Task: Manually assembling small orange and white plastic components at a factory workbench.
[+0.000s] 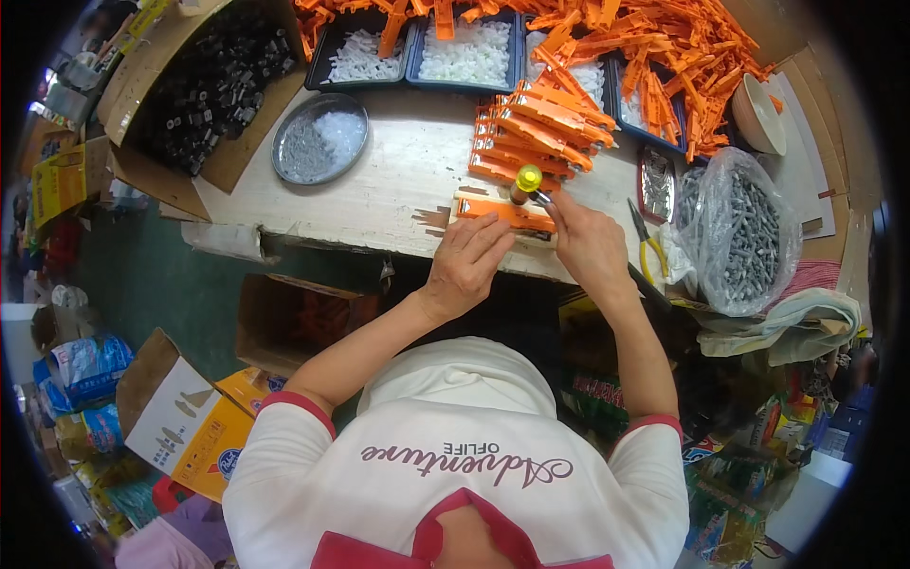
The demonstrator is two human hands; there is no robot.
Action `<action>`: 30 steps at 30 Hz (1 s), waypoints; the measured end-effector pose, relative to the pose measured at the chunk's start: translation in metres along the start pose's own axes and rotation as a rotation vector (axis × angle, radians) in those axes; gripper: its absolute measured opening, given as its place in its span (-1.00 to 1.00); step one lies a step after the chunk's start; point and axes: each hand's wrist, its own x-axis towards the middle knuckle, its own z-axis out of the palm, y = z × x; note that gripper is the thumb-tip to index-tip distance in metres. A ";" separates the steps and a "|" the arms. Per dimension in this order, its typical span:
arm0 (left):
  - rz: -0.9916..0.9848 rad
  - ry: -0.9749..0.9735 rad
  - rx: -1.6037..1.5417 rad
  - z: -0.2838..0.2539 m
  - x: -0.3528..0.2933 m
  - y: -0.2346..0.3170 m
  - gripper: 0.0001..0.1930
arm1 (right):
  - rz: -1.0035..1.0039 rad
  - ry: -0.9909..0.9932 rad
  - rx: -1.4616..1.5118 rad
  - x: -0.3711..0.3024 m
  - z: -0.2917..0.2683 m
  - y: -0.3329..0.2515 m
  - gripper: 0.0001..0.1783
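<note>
My left hand (466, 264) lies flat, fingers together, pressing down on the near end of the orange plastic piece (504, 212) at the table's near edge (379, 228). That piece runs left to right, its long axis crossing in front of both hands. My right hand (590, 248) is just right of it, fingers pinched around the yellow-capped screwdriver (524, 182), which stands upright on the piece. The tip is hidden, so I cannot tell what it meets. Farther off lies the stack of orange pieces (536, 137); to the right, a bag of screws (744, 232).
</note>
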 end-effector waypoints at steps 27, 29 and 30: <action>-1.122 0.044 -1.498 -0.048 0.066 -0.013 -0.62 | 0.209 0.196 -0.332 -0.026 0.010 0.126 -0.84; -1.188 0.051 -1.559 -0.050 0.064 -0.011 -0.60 | 0.161 0.222 -0.254 -0.027 0.009 0.130 -0.83; -1.199 0.036 -1.585 -0.050 0.063 -0.010 -0.62 | 0.154 0.217 -0.250 -0.029 0.007 0.129 -0.83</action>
